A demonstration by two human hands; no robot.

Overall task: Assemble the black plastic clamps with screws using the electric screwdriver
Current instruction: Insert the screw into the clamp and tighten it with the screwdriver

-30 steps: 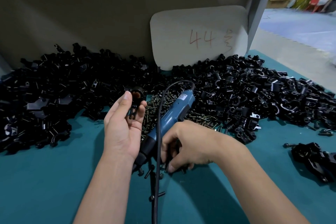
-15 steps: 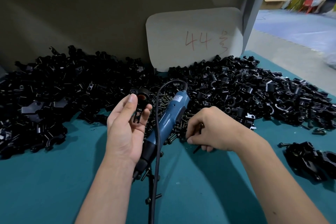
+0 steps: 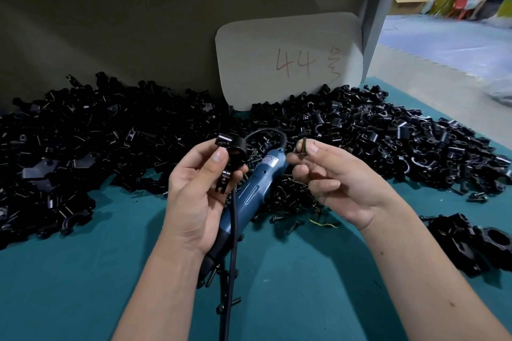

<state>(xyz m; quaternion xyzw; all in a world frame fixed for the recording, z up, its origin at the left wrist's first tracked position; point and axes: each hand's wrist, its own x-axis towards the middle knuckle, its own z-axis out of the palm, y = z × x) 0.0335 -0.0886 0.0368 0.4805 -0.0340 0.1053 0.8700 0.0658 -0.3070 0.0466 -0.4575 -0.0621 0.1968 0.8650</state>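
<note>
Teal table [image 3: 83, 271] carries the blue screwdriver [image 3: 249, 191]; above it the left hand [image 3: 199, 194] pinches a clamp [image 3: 231, 147], the right hand [image 3: 340, 174] pinches a screw [image 3: 304, 145], probably for inserting.

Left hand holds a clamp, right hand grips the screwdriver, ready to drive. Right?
Not quite. The left hand does hold a black clamp, but the right hand pinches a screw, not the tool. The head view shows the blue electric screwdriver lying on the table between the hands.
</note>
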